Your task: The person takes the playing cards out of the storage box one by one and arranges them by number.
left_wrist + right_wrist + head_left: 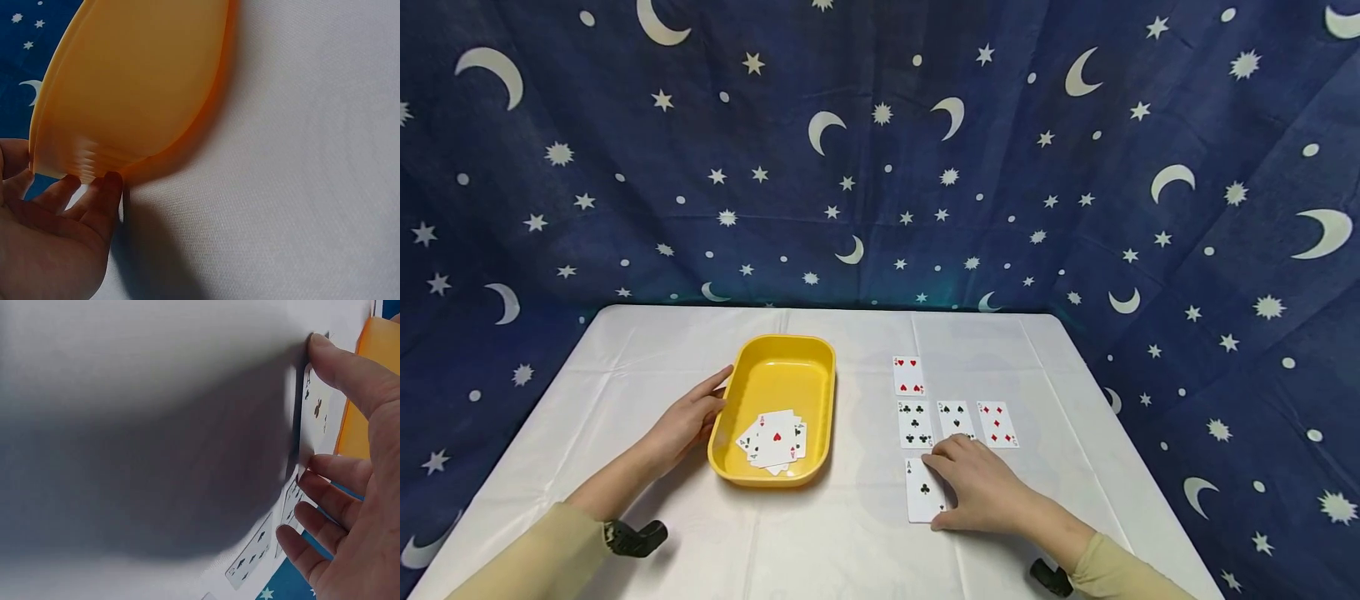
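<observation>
In the head view, my right hand (981,487) holds an ace of clubs (922,492) by its edges, thumb at the near edge and fingers at the far one. The right wrist view shows the same ace (317,409) between thumb and forefinger, the other fingers spread. My left hand (683,425) touches the left side of a yellow tray (721,450); the left wrist view shows its fingertips against the tray's outer wall (144,81). Inside the tray lies a loose pile of playing cards with an ace of hearts (775,440) on top.
Beyond my right hand lie a five of clubs (915,425), a black-suited five (953,415) partly covered by the hand, and a five of diamonds (997,425) in a row. A four of hearts (909,377) sits farther back. A white cloth (850,550) covers the table.
</observation>
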Motion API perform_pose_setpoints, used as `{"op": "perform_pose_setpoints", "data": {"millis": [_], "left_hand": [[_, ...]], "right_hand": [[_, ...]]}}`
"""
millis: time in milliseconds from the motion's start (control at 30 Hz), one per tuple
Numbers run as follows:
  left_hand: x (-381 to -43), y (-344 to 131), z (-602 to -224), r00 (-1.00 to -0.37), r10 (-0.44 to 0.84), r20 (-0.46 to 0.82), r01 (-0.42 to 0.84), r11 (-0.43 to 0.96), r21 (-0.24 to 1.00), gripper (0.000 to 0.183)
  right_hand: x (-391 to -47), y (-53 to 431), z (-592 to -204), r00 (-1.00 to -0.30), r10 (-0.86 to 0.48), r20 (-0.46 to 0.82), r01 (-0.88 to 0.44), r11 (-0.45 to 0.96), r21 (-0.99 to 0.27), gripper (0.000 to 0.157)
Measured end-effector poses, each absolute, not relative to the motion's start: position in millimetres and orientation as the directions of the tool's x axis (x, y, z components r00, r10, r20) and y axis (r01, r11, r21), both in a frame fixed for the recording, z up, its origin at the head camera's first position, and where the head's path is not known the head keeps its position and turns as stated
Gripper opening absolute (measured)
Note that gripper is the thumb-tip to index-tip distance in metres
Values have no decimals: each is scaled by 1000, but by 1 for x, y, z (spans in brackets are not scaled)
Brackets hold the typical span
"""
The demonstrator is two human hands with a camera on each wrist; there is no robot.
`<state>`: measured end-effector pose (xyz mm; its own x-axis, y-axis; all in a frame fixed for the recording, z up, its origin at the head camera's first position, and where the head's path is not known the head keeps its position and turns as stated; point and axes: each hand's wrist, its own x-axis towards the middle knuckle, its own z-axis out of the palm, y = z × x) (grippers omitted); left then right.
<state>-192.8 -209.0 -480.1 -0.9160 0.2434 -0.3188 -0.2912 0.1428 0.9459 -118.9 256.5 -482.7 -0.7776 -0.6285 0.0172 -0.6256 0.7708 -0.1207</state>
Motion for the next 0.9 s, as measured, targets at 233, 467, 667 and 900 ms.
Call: {"op": "perform_pose_setpoints", "data": {"millis": [233,467,667,900], "left_hand": [[-193,-209,-480,-916,245,-317,-289,146,946,65],[-192,-208,-480,-915,252,-315,-286,147,947,65],[-193,-207,-481,-915,245,-322,-293,149,945,65],[-192,-207,-481,-915,242,-321,-294,141,945,65]], "right_hand": [[-118,257,-484,-774,-633,10,-630,768,-116,85],[-119,257,-486,-773,-634,0,-629,767,-125,85],[-119,258,-487,-777,-629,-9,-623,771,-135,84],[-120,258,-487,-776,-630,-9,-623,770,-137,84]]}}
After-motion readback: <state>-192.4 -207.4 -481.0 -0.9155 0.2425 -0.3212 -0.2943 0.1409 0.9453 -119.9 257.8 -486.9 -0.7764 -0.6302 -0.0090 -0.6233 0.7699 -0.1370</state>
